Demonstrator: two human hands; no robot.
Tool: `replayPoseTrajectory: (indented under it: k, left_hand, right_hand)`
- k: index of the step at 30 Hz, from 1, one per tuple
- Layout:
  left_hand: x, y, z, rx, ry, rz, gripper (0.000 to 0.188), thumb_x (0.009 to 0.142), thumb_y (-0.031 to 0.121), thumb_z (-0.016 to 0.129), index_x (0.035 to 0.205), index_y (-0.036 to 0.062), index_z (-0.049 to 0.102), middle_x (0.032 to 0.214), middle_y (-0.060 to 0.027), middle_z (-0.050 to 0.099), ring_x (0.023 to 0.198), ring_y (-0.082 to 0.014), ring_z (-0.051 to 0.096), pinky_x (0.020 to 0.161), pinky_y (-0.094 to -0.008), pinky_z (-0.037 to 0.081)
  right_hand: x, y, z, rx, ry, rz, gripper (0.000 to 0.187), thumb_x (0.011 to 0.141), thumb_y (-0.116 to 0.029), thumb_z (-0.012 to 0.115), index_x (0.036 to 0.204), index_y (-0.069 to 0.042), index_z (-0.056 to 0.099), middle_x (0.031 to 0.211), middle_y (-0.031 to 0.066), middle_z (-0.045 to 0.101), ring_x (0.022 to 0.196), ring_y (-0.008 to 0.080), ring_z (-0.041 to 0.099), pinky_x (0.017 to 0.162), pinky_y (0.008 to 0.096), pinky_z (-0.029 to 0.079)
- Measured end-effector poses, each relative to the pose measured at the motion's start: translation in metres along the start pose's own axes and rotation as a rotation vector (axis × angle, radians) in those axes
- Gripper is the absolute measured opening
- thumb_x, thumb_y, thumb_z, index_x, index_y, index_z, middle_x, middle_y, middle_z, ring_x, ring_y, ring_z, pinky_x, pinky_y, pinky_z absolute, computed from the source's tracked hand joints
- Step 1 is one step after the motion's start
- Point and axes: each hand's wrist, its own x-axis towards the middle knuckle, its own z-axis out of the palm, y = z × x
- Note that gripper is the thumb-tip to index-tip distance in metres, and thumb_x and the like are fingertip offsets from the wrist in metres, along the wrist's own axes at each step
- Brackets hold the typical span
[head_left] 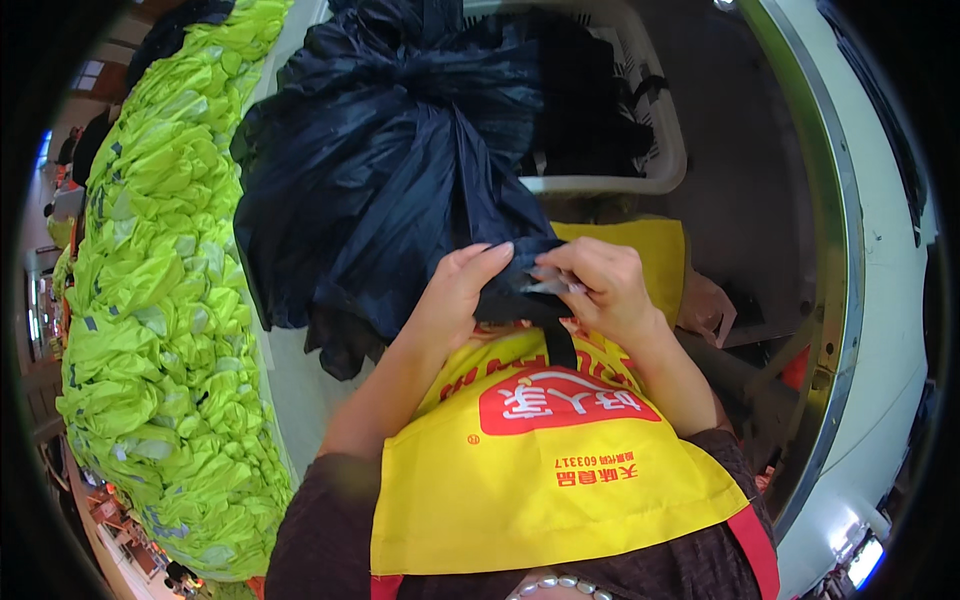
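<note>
A big bundle of thin dark navy fabric [370,190] lies in front of me, gathered and twisted near its top. My left hand [462,285] is closed on the near edge of this fabric, its thumb pressed on top. Close beside it, my right hand [600,280] pinches the same edge, fingertips together. A small whitish piece [548,282] shows at the right fingertips; I cannot make out what it is. Both hands work just above my yellow apron [560,500].
A long heap of bright yellow-green garments [170,300] runs along the left. Behind the bundle stands a white plastic basket [665,165] with black fabric in it. A pale table with a metal edge [845,260] curves along the right. A clear plastic bag [705,310] hangs right of my apron.
</note>
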Motion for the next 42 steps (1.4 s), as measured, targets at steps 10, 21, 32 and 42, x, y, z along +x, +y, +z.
replayPoseTrajectory:
  k: [10, 21, 32, 42]
  left_hand:
    - [-0.102, 0.166, -0.241, -0.141, 0.780, 1.160, 0.046, 0.092, 0.032, 0.045, 0.122, -0.0037, 0.045, 0.121, -0.0155, 0.052, 0.111, -0.0264, 0.050, 0.101, -0.0407, 0.035]
    - [-0.047, -0.078, -0.385, 0.262, 0.965, -0.121, 0.037, 0.087, 0.030, 0.047, 0.111, 0.0030, 0.054, 0.101, -0.0091, 0.058, 0.088, -0.0203, 0.055, 0.075, -0.0351, 0.045]
    - [-0.023, 0.140, -0.125, 1.557, 1.261, 0.986, 0.034, 0.080, -0.002, 0.044, 0.113, -0.0017, 0.053, 0.112, -0.0147, 0.054, 0.111, -0.0294, 0.046, 0.097, -0.0407, 0.032]
    - [0.102, 0.079, -0.117, 2.327, 0.277, 0.522, 0.038, 0.066, 0.012, 0.064, 0.104, 0.0170, 0.064, 0.127, -0.0076, 0.048, 0.127, -0.0253, 0.033, 0.104, -0.0480, 0.018]
  right_hand:
    - [-0.005, 0.093, -0.011, 0.247, 0.217, 0.642, 0.018, 0.084, -0.020, 0.063, 0.077, -0.003, 0.056, 0.062, -0.0038, 0.046, 0.056, 0.0048, 0.039, 0.050, 0.0201, 0.031]
    - [0.011, 0.306, 0.000, -0.045, 0.373, 0.913, 0.033, 0.081, -0.021, 0.061, 0.109, -0.005, 0.058, 0.101, 0.0122, 0.062, 0.093, 0.0251, 0.059, 0.079, 0.0330, 0.046]
    - [0.051, 0.375, 0.001, -0.628, 0.143, 0.863, 0.013, 0.078, -0.019, 0.062, 0.081, -0.008, 0.055, 0.084, 0.0120, 0.058, 0.081, 0.0336, 0.056, 0.065, 0.0435, 0.046]
    - [0.088, 0.224, -0.085, -0.592, -0.192, 0.626, 0.024, 0.079, -0.028, 0.064, 0.071, -0.007, 0.058, 0.070, 0.0092, 0.053, 0.070, 0.0262, 0.055, 0.061, 0.0353, 0.045]
